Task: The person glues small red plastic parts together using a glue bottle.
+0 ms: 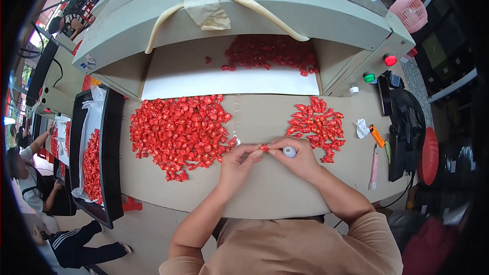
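Red foil is what you hold: one small red foil-wrapped candy (264,148) sits between the fingertips of your left hand (238,160) and your right hand (300,157), just above the beige work table (265,188), near its middle. Both hands pinch it, each from its own side, so its long axis runs left to right, and neither hand is nearer than the other. Your right hand also keeps a small white round-ended object (289,151) tucked against the fingers; what it is I cannot tell. The large heap of red wrapped candies (178,130) lies to the left and a little farther, close to your left hand. The smaller heap of red twisted candies (318,125) lies to the right and farther, just beside your right hand.
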### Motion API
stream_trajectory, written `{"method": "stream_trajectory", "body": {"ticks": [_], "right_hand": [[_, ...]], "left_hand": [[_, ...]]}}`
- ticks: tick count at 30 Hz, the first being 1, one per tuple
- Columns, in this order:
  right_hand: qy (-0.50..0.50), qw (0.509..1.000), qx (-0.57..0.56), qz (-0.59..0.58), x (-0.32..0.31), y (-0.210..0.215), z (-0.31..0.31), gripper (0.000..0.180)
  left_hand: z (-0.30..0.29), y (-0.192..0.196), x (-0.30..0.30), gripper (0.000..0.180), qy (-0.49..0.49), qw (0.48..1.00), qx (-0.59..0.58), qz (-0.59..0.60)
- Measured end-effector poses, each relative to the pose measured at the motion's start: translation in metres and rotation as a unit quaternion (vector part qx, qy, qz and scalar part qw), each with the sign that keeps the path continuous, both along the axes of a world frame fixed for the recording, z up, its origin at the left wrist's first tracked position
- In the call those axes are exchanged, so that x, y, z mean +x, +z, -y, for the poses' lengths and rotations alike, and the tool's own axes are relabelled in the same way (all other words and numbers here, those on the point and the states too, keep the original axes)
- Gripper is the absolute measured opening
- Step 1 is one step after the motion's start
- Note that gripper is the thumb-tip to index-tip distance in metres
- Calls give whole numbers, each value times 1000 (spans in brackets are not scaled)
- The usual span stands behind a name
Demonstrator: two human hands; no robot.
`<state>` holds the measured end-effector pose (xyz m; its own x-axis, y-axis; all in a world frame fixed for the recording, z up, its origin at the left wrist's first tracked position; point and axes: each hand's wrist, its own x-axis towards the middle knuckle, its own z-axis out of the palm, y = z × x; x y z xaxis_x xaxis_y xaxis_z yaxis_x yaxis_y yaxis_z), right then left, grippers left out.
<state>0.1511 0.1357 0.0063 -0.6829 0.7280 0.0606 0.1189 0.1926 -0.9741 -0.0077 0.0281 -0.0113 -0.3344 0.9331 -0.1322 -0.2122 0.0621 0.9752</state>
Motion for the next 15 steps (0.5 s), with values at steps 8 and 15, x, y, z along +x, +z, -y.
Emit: {"method": "stream_trajectory", "body": {"ticks": [8, 15], "right_hand": [[2, 1000, 8, -11, 0, -9, -1, 14], [0, 1000, 16, -23, -1, -9, -2, 13]], "left_hand": [[0, -2, -1, 18, 8, 1000, -12, -11], [-1, -3, -2, 19, 10, 1000, -3, -19]]}}
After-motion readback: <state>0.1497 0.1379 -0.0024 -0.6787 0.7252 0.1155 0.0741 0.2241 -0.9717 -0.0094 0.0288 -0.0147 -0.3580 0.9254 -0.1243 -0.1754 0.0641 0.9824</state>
